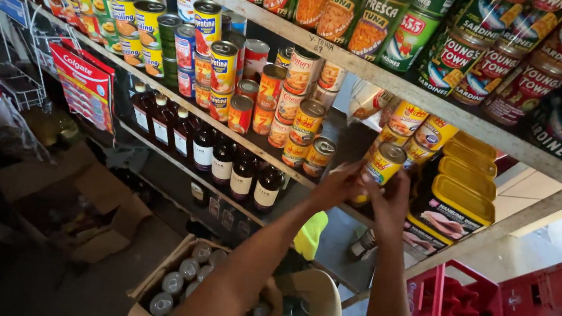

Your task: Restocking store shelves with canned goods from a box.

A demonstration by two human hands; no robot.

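A wooden shelf (372,72) is packed with cans, the top row cut off by the frame. A yellow can (382,163) at the middle shelf's edge is gripped by left hand (337,184) and right hand (389,201); its base is hidden behind curled fingers.

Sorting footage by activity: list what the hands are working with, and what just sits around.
In hand:
left hand
right hand
yellow can
shelf

Lying about:
dark bottles
red crates
flat yellow tins
box of cans

Head camera looks down, close on shelves (241,140).
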